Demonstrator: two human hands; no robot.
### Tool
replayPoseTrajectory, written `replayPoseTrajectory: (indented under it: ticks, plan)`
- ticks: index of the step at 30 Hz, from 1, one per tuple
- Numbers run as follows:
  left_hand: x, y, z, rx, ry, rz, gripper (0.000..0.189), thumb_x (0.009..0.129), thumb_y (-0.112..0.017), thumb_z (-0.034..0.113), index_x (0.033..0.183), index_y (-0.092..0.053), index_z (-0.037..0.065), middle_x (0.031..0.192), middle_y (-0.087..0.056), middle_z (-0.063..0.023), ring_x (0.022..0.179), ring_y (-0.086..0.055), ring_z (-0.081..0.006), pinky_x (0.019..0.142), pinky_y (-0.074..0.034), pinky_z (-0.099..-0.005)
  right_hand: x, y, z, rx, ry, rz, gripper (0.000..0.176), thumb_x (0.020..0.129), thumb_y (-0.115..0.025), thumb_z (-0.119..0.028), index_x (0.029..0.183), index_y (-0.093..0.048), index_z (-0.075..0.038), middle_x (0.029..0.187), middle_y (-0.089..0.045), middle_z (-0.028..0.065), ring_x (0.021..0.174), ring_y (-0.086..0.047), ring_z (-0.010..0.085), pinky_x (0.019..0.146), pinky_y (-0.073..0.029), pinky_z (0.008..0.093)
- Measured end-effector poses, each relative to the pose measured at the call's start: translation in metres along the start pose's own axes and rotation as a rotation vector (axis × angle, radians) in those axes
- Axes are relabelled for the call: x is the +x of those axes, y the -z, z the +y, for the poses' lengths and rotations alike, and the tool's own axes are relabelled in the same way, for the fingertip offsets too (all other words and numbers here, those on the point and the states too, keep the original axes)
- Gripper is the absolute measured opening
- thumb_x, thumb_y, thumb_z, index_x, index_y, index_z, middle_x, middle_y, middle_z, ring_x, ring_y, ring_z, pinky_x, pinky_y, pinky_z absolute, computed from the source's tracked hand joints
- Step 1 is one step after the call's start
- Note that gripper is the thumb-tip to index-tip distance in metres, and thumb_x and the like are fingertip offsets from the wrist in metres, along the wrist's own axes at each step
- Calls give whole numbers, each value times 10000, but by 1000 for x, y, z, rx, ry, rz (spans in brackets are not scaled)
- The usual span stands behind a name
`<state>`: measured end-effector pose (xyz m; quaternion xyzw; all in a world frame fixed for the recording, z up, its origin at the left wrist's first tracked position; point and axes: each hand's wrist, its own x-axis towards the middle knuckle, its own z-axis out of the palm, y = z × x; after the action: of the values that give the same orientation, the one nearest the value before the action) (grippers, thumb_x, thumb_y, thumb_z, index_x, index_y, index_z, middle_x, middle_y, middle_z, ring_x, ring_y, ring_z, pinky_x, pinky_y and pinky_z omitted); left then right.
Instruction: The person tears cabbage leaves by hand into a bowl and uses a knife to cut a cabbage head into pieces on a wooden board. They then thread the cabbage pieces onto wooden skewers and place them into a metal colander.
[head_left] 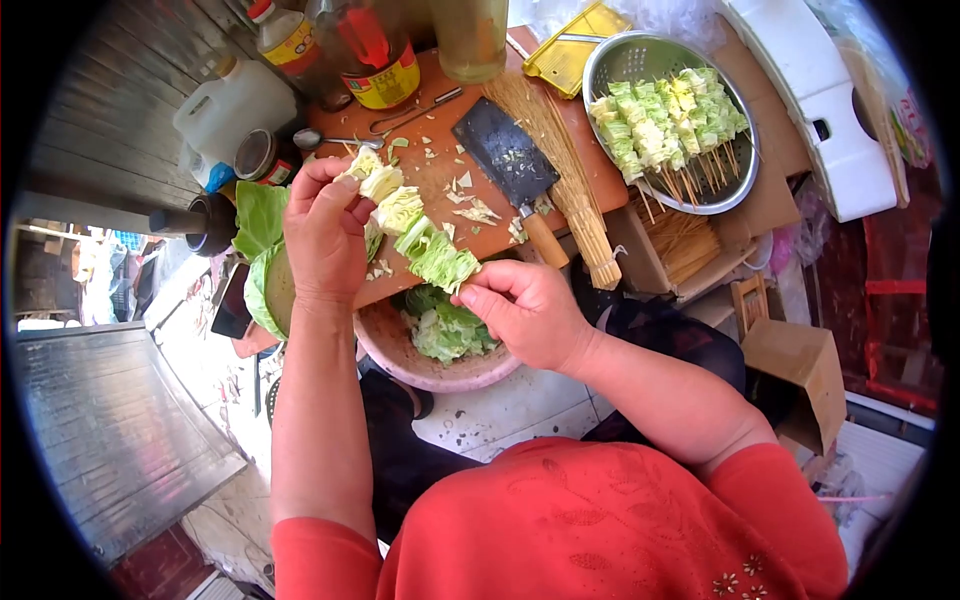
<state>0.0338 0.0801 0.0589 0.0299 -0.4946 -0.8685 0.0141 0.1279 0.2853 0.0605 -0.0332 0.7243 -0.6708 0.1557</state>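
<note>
A cabbage skewer (400, 212), with folded pale green and whitish leaf pieces packed along it, slants between my two hands. My left hand (328, 225) is closed around its upper end, where a bit of stick pokes out. At the lower end, the fingers of my right hand (530, 312) pinch the greenest leaves. Below them a pinkish basin (480, 375) holds loose cut cabbage (450, 330). A large cabbage leaf (260, 220) lies left of my left wrist. In a metal colander (745, 185) at the upper right rest several finished cabbage skewers (670, 120).
On the orange board (425, 150) lie a cleaver (505, 150), leaf scraps and a straw brush (575, 180). Sauce bottles (370, 55) and a white jug (240, 105) stand behind. A cardboard box of bare sticks (680, 240) sits under the colander.
</note>
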Motion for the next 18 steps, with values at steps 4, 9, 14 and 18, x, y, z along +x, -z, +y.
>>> replayPoseTrajectory:
  ticks: [4, 9, 14, 18]
  plan:
    - [-2, 2, 4, -162, -62, -72, 174, 844, -526, -10, 1012, -548, 32, 1039, -607, -110, 949, -611, -224, 867, -510, -362, 5, 1, 0, -266, 180, -24, 197, 879, -613, -209, 845, -652, -19, 672, -618, 139, 594, -596, 271, 573, -457, 357]
    - [-8, 0, 6, -210, -75, -133, 331, 782, -500, -1, 1105, -536, 60, 1119, -603, -143, 1057, -597, -330, 936, -487, -439, 4, 3, 0, -463, 260, -21, 170, 859, -609, -214, 871, -661, -53, 736, -622, 150, 695, -609, 354, 614, -474, 422]
    - [-9, 0, 6, -232, -67, -160, 394, 739, -504, -26, 1125, -537, 43, 1154, -613, -150, 1044, -614, -363, 942, -492, -456, 7, 6, 7, -534, 262, 41, 162, 846, -602, -200, 905, -681, -72, 790, -634, 153, 747, -616, 351, 674, -487, 436]
    - [-10, -6, 6, -176, -74, -128, 464, 739, -511, 28, 1203, -489, 26, 1199, -592, -173, 1104, -585, -391, 975, -467, -489, 8, 10, 5, -547, 248, 61, 166, 836, -648, -185, 823, -650, -19, 748, -610, 155, 729, -607, 337, 642, -471, 394]
